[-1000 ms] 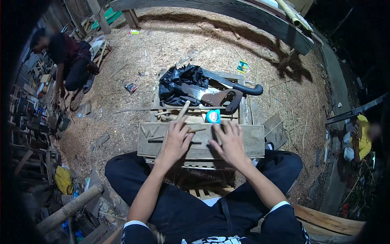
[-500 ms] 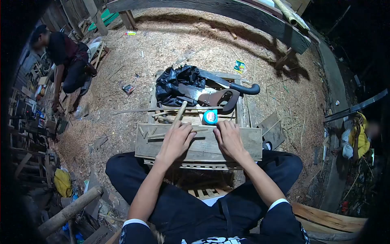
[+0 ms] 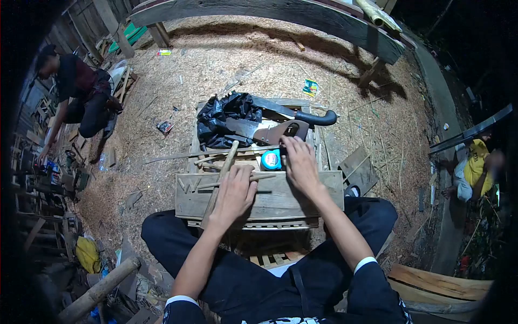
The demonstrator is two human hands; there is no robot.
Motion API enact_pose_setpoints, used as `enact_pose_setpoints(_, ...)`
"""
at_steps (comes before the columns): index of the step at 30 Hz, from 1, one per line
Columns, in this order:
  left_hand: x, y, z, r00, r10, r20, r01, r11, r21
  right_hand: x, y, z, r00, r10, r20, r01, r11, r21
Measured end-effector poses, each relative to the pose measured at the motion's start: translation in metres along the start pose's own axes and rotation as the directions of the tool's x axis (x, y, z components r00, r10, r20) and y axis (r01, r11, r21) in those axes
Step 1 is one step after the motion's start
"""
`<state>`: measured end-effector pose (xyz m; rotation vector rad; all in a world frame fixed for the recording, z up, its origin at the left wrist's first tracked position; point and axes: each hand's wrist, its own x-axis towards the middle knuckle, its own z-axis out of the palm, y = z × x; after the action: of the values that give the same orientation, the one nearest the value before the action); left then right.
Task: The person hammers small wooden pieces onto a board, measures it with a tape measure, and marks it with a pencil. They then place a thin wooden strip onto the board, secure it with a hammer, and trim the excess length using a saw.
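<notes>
My left hand [image 3: 236, 191] rests on a worn plank across my knees, its fingers closed over a long wooden stick [image 3: 229, 159]. That stick slants past the plank's near edge, and a thinner stick [image 3: 208, 185] lies across it by my fingers. My right hand [image 3: 302, 164] is extended over the plank's far edge, fingers apart and fingertips right at the brown handle of a handsaw [image 3: 279, 131]. Just left of it sits a turquoise tape measure [image 3: 271, 160]. Behind the saw, a machete [image 3: 291, 112] with a black handle lies partly over a black plastic bag [image 3: 222, 116].
A slatted wooden stand [image 3: 194, 146] supports these tools. A heavy beam [image 3: 270, 13] spans the far side above ground strewn with shavings. One person [image 3: 81, 92] crouches at the left, another in yellow [image 3: 475, 167] at the right. Boards [image 3: 431, 283] lie near my right.
My right hand has moved forward from the plank to the saw handle. The stick under my left hand has slid toward me and now reaches over the plank's near edge.
</notes>
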<state>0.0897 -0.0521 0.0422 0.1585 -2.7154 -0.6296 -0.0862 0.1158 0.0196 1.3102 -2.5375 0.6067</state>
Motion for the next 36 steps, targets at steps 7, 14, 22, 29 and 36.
enact_pose_setpoints(7, 0.002, -0.002, 0.005, 0.999, -0.013, 0.042, 0.017, 0.995, -0.103, 0.013, 0.007, 0.006, 0.993, -0.044, 0.106, 0.059, 0.988, -0.143)
enact_pose_setpoints(14, 0.011, -0.001, -0.004, 0.994, 0.08, 0.07, -0.074, 0.993, -0.096, 0.02, 0.008, 0.012, 0.987, 0.022, 0.162, 0.006, 0.986, -0.169)
enact_pose_setpoints(22, 0.01, -0.003, -0.007, 0.994, 0.107, -0.009, -0.107, 0.981, -0.16, 0.017, 0.015, -0.01, 0.998, -0.035, 0.049, 0.036, 0.999, -0.021)
enact_pose_setpoints(29, 0.007, -0.008, 0.0, 1.0, 0.027, -0.015, -0.028, 0.998, -0.058, 0.007, 0.012, -0.031, 0.997, -0.082, 0.004, 0.082, 0.996, -0.024)
enact_pose_setpoints(36, 0.006, -0.017, 0.005, 0.988, -0.095, -0.119, 0.097, 0.995, 0.012, -0.001, 0.019, -0.043, 0.99, -0.125, -0.068, 0.116, 0.986, -0.123)
